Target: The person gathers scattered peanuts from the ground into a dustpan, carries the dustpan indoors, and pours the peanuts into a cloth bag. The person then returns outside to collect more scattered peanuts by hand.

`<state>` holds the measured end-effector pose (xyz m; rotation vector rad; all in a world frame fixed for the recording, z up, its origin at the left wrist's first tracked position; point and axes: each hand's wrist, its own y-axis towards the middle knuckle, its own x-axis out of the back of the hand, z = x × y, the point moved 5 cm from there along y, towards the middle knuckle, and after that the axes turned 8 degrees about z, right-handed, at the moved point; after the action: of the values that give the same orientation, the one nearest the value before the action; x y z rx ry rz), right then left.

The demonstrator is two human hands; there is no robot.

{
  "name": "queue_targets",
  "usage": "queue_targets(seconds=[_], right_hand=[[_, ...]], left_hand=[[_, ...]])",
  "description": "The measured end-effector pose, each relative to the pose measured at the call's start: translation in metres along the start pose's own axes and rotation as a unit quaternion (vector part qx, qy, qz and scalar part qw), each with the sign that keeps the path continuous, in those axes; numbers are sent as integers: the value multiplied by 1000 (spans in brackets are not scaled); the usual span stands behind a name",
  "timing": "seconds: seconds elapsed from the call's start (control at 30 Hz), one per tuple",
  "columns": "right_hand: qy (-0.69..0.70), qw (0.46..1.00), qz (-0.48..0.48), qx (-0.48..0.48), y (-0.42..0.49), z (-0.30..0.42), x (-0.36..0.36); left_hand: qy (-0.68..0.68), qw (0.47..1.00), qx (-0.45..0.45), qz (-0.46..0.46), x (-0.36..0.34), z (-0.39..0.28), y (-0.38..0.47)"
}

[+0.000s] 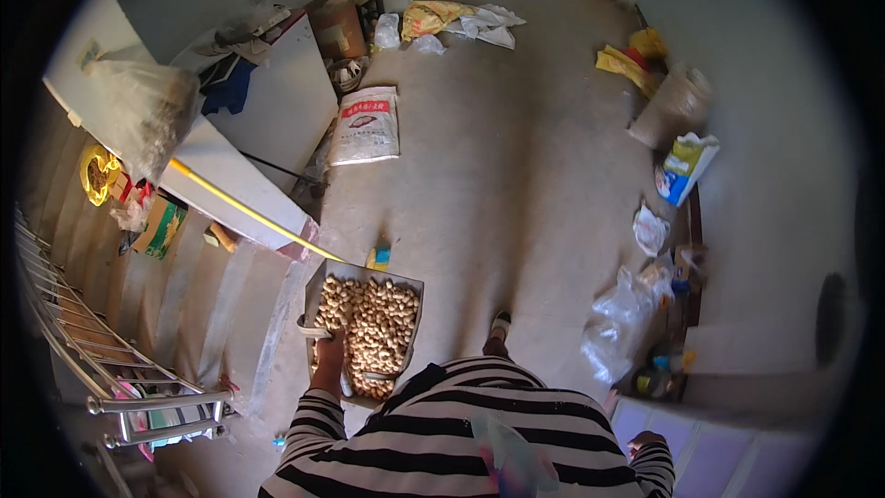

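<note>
My left hand (330, 346) is closed around a pale curved handle (312, 329) above a grey open container (416, 332). Unshelled peanuts (380, 321) nearly cover the inside of this container. Another pale strip (379, 375) lies across the peanuts near my body. My right hand (646, 441) hangs low at my right side, close to a pale purple panelled surface (726, 453). Its fingers look curled, and whether anything is inside them is hidden.
Stairs (228, 304) with a metal railing (159, 402) are on the left. A broom's yellow handle (256, 211) slants behind the container. A printed white sack (366, 142) lies ahead. Plastic bags (615, 325) and a rolled sack (671, 107) line the right wall.
</note>
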<state>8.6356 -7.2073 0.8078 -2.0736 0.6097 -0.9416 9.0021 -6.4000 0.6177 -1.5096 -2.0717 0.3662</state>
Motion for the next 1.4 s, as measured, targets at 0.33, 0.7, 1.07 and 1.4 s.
queue_targets(seconds=[0.33,0.7,1.07,1.4], right_hand=[[-80,747,-388,534,-49,504,482],[-336,856,-223,322,1,641,611],[-250,782,-431,374,1,905,982],[-85,696,-150,697,-265,1486,1056]], left_hand=[[-77,997,11,-16,-137,-122,188],[11,995,36,-98,-237,-380,336],[14,980,21,-196,-312,-544,595],[-12,964,-5,-266,-340,-693,775]])
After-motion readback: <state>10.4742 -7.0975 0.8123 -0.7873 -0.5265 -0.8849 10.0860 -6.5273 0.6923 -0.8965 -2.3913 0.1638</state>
